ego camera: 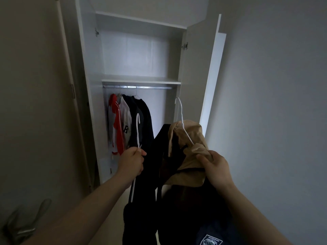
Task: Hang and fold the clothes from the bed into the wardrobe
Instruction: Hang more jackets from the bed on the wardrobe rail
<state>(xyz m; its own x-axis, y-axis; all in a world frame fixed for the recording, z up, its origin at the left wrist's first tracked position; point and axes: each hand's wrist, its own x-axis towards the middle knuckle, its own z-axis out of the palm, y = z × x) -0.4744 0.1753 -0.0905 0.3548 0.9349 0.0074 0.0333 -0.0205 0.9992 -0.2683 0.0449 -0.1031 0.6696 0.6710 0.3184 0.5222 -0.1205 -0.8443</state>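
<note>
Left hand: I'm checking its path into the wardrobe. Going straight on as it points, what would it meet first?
Probably the dark clothes hanging on the rail; the left hand and white hanger line up with them; depth is unclear.

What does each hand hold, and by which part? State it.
Left hand grips a white hanger at the base of its hook. Right hand grips the tan garment by bunched cloth below a second hanger.

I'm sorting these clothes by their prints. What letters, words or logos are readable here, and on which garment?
"R": black letter on the white top hanging from the rail.
Badge on the dark garment at bottom right: lettering too blurred to read.
Nothing else readable.
</note>
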